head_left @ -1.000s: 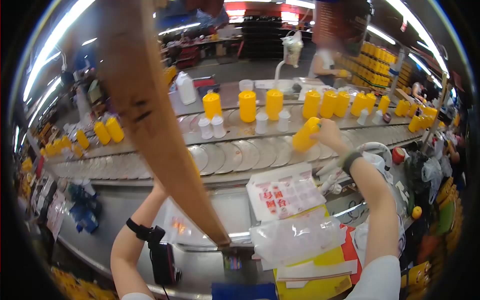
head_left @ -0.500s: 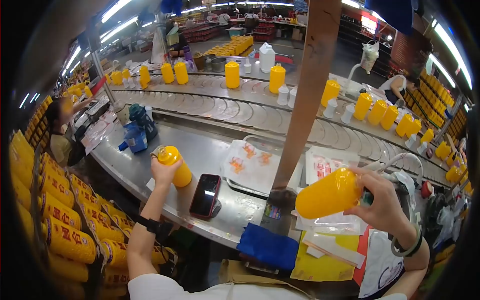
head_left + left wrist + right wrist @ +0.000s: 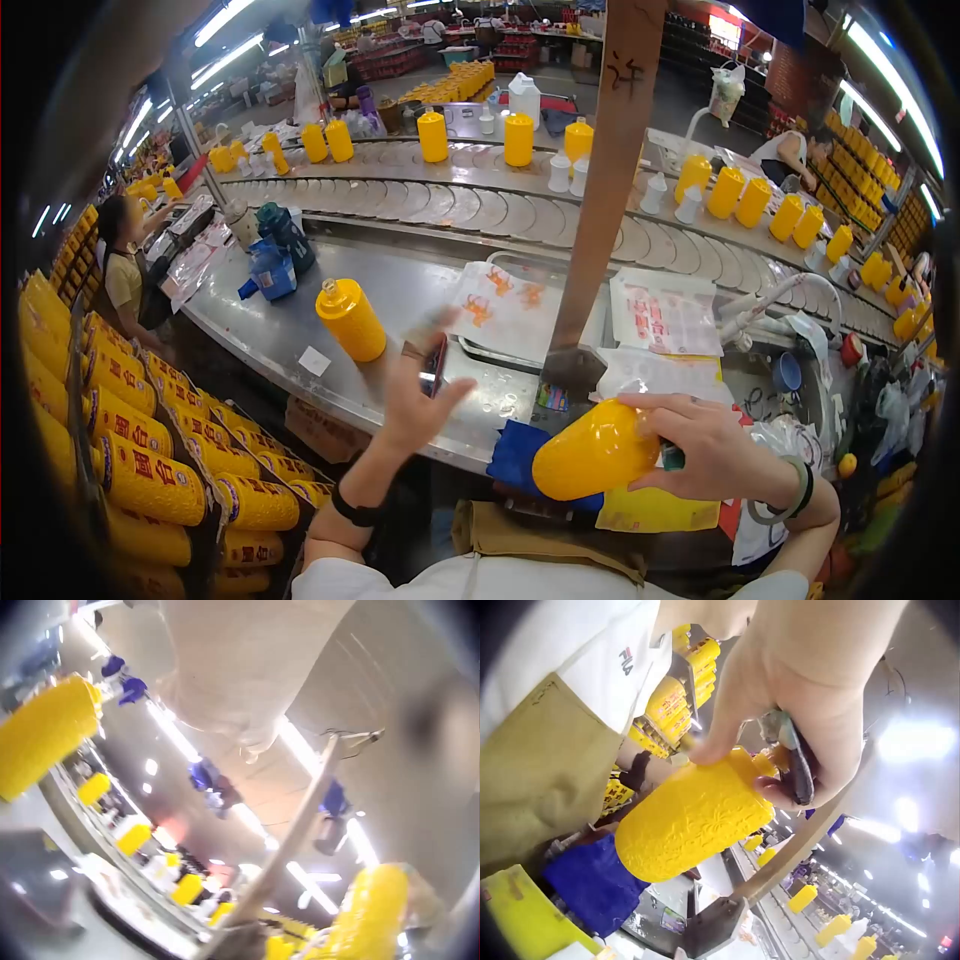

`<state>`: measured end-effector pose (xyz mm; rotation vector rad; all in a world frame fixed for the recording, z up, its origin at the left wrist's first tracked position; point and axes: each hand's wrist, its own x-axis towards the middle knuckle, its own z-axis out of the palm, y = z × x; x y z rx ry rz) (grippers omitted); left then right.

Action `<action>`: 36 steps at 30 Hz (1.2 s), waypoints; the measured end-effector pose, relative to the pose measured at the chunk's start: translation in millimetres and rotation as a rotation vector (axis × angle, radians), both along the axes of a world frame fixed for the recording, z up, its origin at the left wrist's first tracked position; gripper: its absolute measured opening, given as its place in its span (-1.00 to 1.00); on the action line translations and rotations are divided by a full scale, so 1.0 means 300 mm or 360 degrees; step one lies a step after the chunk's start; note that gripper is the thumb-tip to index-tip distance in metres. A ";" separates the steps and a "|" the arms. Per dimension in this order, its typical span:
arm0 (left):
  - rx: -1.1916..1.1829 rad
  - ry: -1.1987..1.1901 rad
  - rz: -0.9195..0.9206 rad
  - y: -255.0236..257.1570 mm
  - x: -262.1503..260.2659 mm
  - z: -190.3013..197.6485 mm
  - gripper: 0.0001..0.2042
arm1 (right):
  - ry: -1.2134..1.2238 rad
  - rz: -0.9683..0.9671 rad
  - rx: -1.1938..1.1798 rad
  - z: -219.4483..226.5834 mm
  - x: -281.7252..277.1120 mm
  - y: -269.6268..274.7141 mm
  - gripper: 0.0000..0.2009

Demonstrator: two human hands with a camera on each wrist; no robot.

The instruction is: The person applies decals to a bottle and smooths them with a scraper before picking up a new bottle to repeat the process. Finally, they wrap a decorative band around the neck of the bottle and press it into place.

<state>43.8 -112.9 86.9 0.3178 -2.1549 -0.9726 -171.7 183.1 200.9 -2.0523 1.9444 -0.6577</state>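
My right hand (image 3: 705, 445) grips a yellow bottle (image 3: 590, 452) around its neck end. The bottle lies tilted in the air close before my body, its base toward the left. In the right wrist view, a dark flat piece with a greenish part (image 3: 801, 765) sits within the curled fingers beside the bottle's neck. My left hand (image 3: 412, 398), blurred by motion, has its fingers spread and holds nothing; it partly covers a phone (image 3: 433, 368) on the metal table. Left of it, another yellow bottle (image 3: 352, 322) with a clear-looking neck stands upright.
A conveyor of overlapping plates (image 3: 480, 212) runs behind the table, with yellow bottles along its far side. A wooden post (image 3: 610, 180) rises mid-table. Printed sheets (image 3: 662, 312), a blue cloth (image 3: 510, 450) and a blue jug (image 3: 272, 272) lie around. Yellow bottles (image 3: 150, 470) are stacked at left.
The right hand has brought its yellow bottle from the conveyor down toward my body. The left hand has let go of the standing bottle and moved right, over the phone.
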 end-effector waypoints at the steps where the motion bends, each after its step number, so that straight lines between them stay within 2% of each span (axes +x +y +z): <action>1: -0.0117 -0.0133 -0.0425 0.055 -0.015 -0.001 0.06 | -0.0007 -0.0005 0.0007 -0.003 0.009 -0.010 -0.53; 3: 0.0369 -0.0040 -0.1134 0.213 -0.096 0.013 0.11 | -0.0050 0.0051 0.0009 0.000 0.021 -0.033 -0.53; 4: 0.0380 -0.0044 -0.1139 0.270 -0.116 0.008 0.11 | -0.0057 0.0045 0.0017 0.002 0.017 -0.041 -0.53; 6: 0.1004 -0.0077 -0.1252 0.352 -0.132 -0.012 0.11 | -0.0241 0.0099 -0.0016 -0.001 0.006 -0.048 -0.49; 7: 0.1042 -0.0104 -0.1269 0.364 -0.132 -0.019 0.11 | -0.0273 0.0071 0.0008 -0.007 -0.002 -0.045 -0.49; 9: 0.1087 -0.0148 -0.1203 0.372 -0.146 -0.026 0.07 | -0.0486 -0.0040 0.0035 -0.027 -0.022 -0.038 -0.44; 10: 0.1047 -0.0055 -0.1106 0.380 -0.148 -0.041 -0.05 | -0.0533 -0.0149 -0.0044 -0.053 -0.028 -0.035 -0.41; 11: 0.1073 -0.0083 -0.1128 0.388 -0.149 -0.058 -0.05 | -0.0777 -0.0353 -0.0068 -0.082 -0.020 -0.026 -0.46; 13: 0.1499 -0.0217 -0.0970 0.396 -0.146 -0.098 -0.15 | -0.0967 -0.0569 -0.0219 -0.192 -0.019 -0.009 -0.41; 14: 0.1468 -0.0187 -0.0893 0.400 -0.146 -0.124 -0.29 | -0.1106 -0.0760 -0.0102 -0.224 0.019 -0.004 -0.37; 15: 0.1493 -0.0218 -0.0910 0.407 -0.149 -0.142 -0.29 | -0.1244 -0.0949 0.0018 -0.255 0.069 -0.011 -0.33; 16: 0.1728 -0.0233 -0.0769 0.416 -0.157 -0.156 -0.35 | -0.1279 -0.0866 0.0192 -0.297 0.096 -0.018 -0.24; 17: 0.1950 -0.0247 -0.0616 0.421 -0.168 -0.167 -0.41 | -0.1460 -0.0704 0.0010 -0.422 0.122 -0.020 -0.21; 18: 0.1921 -0.0236 -0.0580 0.426 -0.179 -0.178 -0.51 | -0.1496 -0.0777 0.0012 -0.421 0.139 -0.033 -0.20; 23: 0.2133 -0.0212 -0.0577 0.392 -0.243 -0.230 -0.57 | -0.1706 -0.0978 -0.0006 -0.501 0.118 -0.096 -0.21; 25: 0.2259 -0.0225 -0.0460 0.379 -0.271 -0.224 -0.56 | -0.1788 -0.1032 -0.0155 -0.540 0.109 -0.119 -0.22; 27: 0.2252 -0.0329 -0.0518 0.363 -0.285 -0.232 -0.56 | -0.1679 -0.1133 -0.0201 -0.592 0.091 -0.141 -0.23; 29: 0.2025 -0.0195 -0.0441 0.367 -0.297 -0.235 -0.56 | -0.1422 -0.1041 -0.0440 -0.643 0.081 -0.152 -0.24; 31: 0.1711 -0.0121 -0.0349 0.373 -0.294 -0.273 -0.57 | -0.1396 -0.1104 -0.0387 -0.616 0.105 -0.133 -0.26; 32: 0.1541 -0.0128 -0.0309 0.373 -0.289 -0.266 -0.48 | -0.1384 -0.1092 -0.0328 -0.599 0.109 -0.120 -0.28; 33: 0.1545 -0.0136 -0.0345 0.391 -0.285 -0.247 -0.48 | -0.1371 -0.1125 -0.0340 -0.590 0.109 -0.099 -0.28; 35: 0.0955 -0.0183 -0.0279 0.423 -0.258 -0.197 -0.31 | -0.1179 -0.1081 -0.0376 -0.585 0.125 -0.058 -0.39; 36: 0.0999 -0.0400 -0.0301 0.432 -0.254 -0.167 -0.16 | -0.1142 -0.1120 -0.0492 -0.586 0.125 -0.034 -0.53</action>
